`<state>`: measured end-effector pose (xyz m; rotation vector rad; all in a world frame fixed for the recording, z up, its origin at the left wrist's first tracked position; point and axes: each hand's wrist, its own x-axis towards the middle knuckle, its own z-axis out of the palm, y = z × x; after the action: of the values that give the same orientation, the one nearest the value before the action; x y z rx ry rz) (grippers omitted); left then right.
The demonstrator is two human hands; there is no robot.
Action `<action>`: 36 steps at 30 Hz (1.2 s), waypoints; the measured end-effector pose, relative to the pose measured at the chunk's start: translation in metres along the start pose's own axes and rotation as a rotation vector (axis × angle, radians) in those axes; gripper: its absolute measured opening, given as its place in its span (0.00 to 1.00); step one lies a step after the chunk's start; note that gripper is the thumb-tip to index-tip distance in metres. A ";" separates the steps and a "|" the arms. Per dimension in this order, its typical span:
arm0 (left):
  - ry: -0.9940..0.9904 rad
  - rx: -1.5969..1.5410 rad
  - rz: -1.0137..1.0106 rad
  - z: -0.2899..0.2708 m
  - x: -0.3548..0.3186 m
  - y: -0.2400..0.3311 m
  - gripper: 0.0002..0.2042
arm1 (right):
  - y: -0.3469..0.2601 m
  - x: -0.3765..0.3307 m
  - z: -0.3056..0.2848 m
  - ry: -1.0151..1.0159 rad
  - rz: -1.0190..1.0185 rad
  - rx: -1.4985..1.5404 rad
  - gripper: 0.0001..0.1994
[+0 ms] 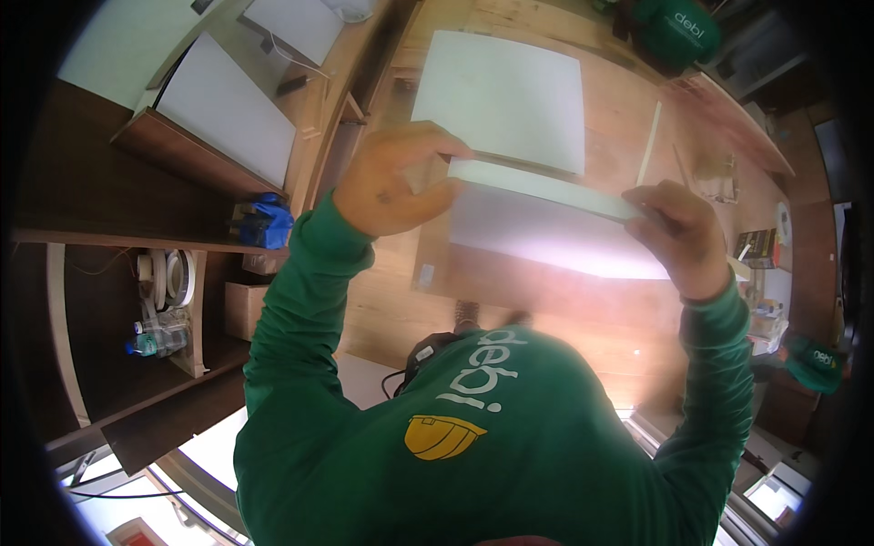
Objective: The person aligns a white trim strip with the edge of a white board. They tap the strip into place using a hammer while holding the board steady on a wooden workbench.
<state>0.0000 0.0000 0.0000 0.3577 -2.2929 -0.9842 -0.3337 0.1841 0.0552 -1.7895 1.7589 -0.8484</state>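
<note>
Two hands on one white board (546,196): left hand (393,182) clamps its left end with fingers curled over the top edge, right hand (678,232) grips the right end, so the board spans the gap between them, raised off the wooden table (628,109) and tilted down to the right. Board is a flat white panel with a thick pale edge facing the camera, its lower face blurred and washed out by glare. Just behind it a second white panel (501,96) lies flat on the table, with a thin pale strip (648,146) near the right hand.
</note>
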 end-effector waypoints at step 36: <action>-0.089 0.247 0.187 0.000 0.026 0.015 0.14 | 0.004 -0.003 0.000 0.035 -0.029 -0.041 0.14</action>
<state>-0.0201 -0.0017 0.0218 0.1975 -2.4829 -0.6374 -0.3363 0.1866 0.0525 -1.8410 1.7888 -0.8659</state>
